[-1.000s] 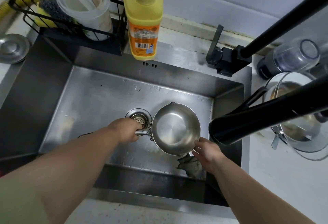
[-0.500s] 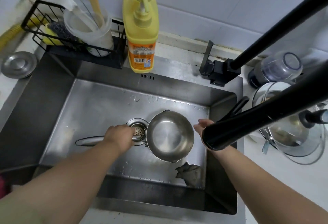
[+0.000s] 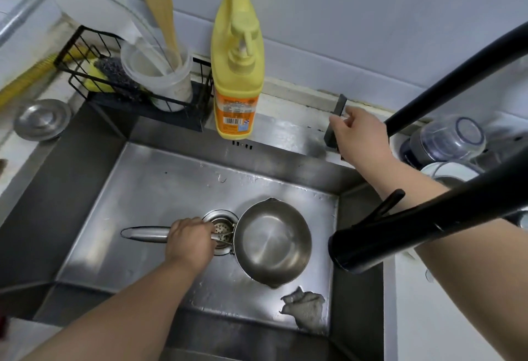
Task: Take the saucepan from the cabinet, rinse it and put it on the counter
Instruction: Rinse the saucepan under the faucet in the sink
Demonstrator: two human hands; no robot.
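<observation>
Saucepan of shiny stainless steel [image 3: 273,242], small and round with pour lips on its rim, sits low inside the brushed steel sink basin [image 3: 148,189], its bowl open upward and empty, just right of the round perforated drain strainer [image 3: 221,227]. Its long tubular steel handle reaches left across the drain, and the left hand [image 3: 190,242] wraps that handle near the bowl, fingers curled closed around it. The right hand [image 3: 358,134] is up at the back rim of the sink, fingers pinched on the flat black lever [image 3: 337,114] of the black tap, whose thick black spout [image 3: 400,232] crosses the right of the view with its mouth just right of the pan. A crumpled grey cloth [image 3: 307,310] lies in the near right corner of the basin, apart from the pan. Behind the sink stand a yellow pump bottle with an orange label [image 3: 237,74] and a black wire rack [image 3: 134,86] holding a cloudy plastic tub of utensils [image 3: 160,77]. A round steel lid [image 3: 43,119] rests on the counter at left.
</observation>
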